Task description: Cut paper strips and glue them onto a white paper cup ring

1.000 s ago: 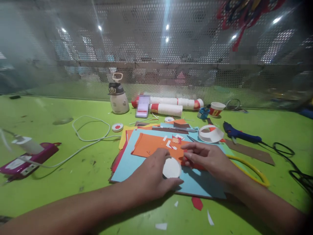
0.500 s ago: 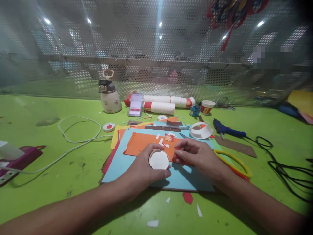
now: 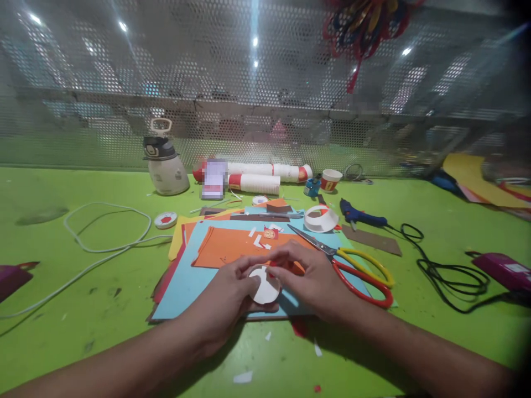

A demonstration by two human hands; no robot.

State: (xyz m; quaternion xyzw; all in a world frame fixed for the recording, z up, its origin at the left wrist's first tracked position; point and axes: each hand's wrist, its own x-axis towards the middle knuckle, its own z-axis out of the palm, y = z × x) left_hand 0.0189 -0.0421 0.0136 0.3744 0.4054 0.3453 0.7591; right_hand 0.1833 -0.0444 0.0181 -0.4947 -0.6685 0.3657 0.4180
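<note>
My left hand is closed round a small white paper cup, its round bottom facing me, over a stack of coloured paper sheets. My right hand meets the cup from the right, its fingertips pinched at the cup's upper rim, with a bit of red showing beneath them. An orange sheet lies on top of the light blue one, just behind both hands. Small red and white paper scraps rest on it.
Scissors with yellow and red handles lie right of my hands. A cut white cup ring, blue glue gun with black cable, stacked paper cups, a bottle, white cable and tape roll sit on the green table.
The view has swung right, bringing the scissors into sight. My right hand has moved left onto the cup, which my left hand still holds.
</note>
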